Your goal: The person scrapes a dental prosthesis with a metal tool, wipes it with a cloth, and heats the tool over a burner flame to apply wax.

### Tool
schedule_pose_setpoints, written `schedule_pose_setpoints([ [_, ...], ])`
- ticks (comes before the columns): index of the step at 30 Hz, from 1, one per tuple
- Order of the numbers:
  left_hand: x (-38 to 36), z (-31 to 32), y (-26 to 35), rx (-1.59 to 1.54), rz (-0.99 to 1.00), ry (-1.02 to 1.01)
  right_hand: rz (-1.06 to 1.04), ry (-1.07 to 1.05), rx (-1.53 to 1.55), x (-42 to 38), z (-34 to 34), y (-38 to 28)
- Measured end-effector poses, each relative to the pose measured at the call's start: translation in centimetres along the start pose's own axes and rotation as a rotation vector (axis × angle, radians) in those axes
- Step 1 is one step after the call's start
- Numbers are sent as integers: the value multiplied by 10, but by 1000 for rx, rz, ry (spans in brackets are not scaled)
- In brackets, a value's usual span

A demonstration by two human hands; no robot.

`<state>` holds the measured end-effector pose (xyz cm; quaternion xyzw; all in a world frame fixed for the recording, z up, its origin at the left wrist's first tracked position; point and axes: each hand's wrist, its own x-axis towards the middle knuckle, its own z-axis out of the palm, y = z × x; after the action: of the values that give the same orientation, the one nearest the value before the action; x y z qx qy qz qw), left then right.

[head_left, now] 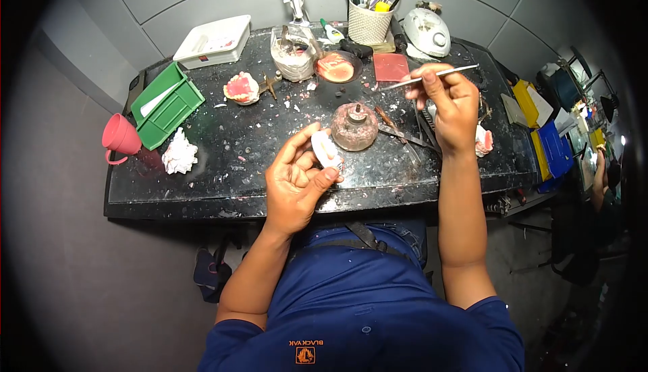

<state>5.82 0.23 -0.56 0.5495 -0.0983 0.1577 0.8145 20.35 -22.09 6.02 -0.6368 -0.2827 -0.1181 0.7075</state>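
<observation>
My left hand (295,177) holds a small white dental cast (325,150) between thumb and fingers, over the table's front part. My right hand (451,110), raised over the right side, grips a thin metal tool (426,78) that points left. Between the hands stands a round glass burner (354,127) with a metal cap. A brown-handled tool (389,119) lies just right of it. Behind are a dish of pink wax (335,67) and a square red wax sheet (391,68). Another cast (483,141) is partly hidden by my right wrist.
Left: a pink cup (121,135), green tray (168,105), crumpled tissue (179,152) and pink-and-white model (241,88). Back: a white tray (214,41), plaster-stained container (294,53), woven basket (369,23) and white machine (427,32). Another person's arm (599,176) shows far right.
</observation>
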Motion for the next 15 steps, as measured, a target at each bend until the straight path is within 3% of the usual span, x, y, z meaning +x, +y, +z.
schedule_pose_setpoints([
  [4, -2, 3, 9, -20, -114, -94, 4, 5, -26, -10, 4, -1],
  [9, -3, 1, 9, -52, -117, -107, 20, 5, -34, -10, 5, -3],
  [15, -5, -4, 12, -109, -143, -175, -116, -48, -78, -31, 13, -36],
])
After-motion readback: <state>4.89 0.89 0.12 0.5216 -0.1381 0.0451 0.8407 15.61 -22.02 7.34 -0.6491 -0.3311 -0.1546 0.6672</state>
